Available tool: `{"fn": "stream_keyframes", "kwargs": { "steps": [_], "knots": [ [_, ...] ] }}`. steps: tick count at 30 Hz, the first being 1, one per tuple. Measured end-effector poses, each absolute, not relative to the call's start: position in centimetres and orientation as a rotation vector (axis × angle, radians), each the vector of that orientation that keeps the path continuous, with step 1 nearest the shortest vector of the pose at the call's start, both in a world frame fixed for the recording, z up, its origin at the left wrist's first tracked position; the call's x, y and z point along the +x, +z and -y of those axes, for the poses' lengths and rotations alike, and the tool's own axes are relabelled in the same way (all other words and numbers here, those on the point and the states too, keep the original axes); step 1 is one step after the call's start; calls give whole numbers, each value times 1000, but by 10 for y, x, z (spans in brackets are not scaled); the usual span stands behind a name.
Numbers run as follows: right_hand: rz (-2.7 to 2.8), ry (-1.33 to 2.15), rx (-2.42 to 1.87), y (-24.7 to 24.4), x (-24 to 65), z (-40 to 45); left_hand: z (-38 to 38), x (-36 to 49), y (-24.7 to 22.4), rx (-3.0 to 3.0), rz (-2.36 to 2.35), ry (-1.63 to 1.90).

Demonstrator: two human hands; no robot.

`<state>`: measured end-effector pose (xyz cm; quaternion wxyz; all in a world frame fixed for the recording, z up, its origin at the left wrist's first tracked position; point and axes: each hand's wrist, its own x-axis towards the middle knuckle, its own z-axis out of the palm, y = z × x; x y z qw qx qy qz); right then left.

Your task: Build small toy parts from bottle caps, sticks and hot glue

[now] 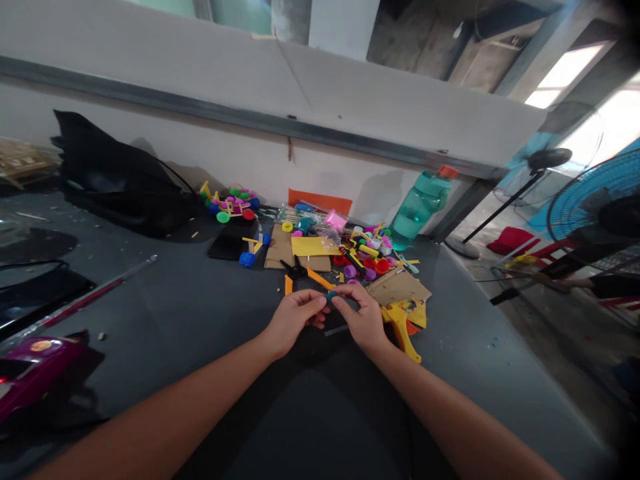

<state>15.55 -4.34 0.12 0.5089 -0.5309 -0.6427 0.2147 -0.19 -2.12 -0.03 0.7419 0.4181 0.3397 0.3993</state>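
My left hand [295, 320] and my right hand [357, 319] meet above the dark grey table [165, 333], their fingertips pinching a small teal plastic piece [330, 295], possibly a bottle cap. Just beyond the hands lie orange-handled pliers or snips [305, 275]. To the right of my right hand are a yellow plastic part [403, 327] and a cardboard piece [397, 287]. Farther back is a heap of coloured bottle caps [367, 263] beside a yellow card [310, 246].
A small toy of caps and sticks [230, 203] and a black bag [120, 177] stand at the back left. A teal bottle [419, 209] leans by the wall. A magenta box [35, 370] sits at the left edge, and a standing fan [595, 207] is at the right.
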Motion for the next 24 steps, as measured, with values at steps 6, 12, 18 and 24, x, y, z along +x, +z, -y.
{"fn": "stream_keyframes", "kwargs": {
  "steps": [6, 12, 18, 24],
  "knots": [
    [1670, 491, -1185, 4, 156, 45, 21, -2, -1, 942, -704, 828],
    [1742, 422, -1190, 4, 153, 46, 21, -2, -1, 921, -637, 829],
    [1803, 415, -1124, 8, 154, 47, 21, -3, 1, 887, -628, 841],
    [1801, 348, -1195, 8, 153, 49, 20, -2, 0, 852, -658, 857]
  ]
}}
